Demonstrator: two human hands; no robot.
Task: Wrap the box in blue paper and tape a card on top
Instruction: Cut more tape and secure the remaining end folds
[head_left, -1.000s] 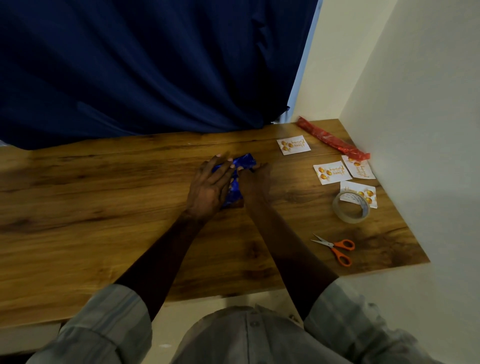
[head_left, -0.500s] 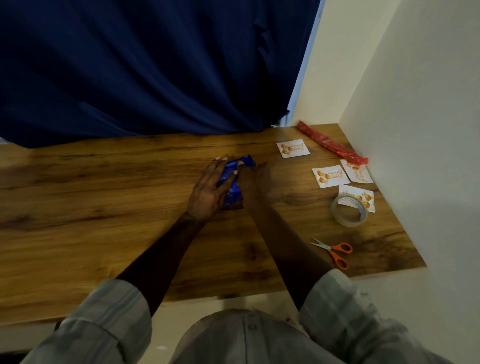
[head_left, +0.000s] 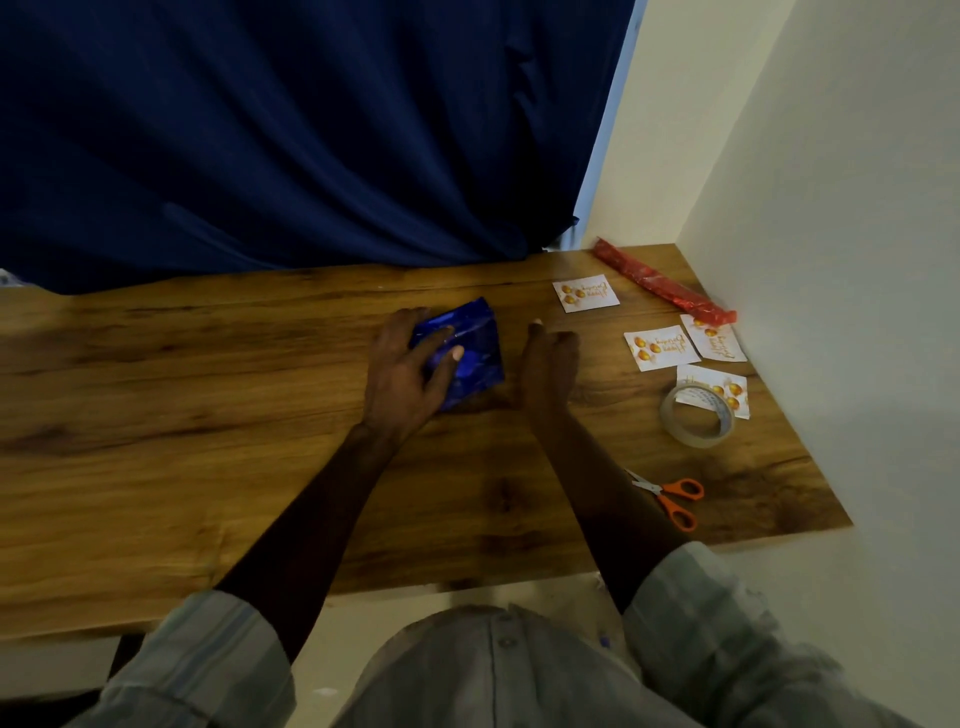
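Since a moment ago the right hand (head_left: 550, 371) has come off the blue-wrapped box (head_left: 465, 353) and hovers just beside it, fingers loose and holding nothing. Left hand (head_left: 408, 371) rests spread on the box, mid-worktop (head_left: 208, 467). Untaped folds could spring open if that press eases while reaching for the tape roll (head_left: 698, 415) or a card (head_left: 661, 347)

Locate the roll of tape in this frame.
In the head view, the tape roll lies on the table's right side, overlapping the nearest card, with the scissors nearer the person.
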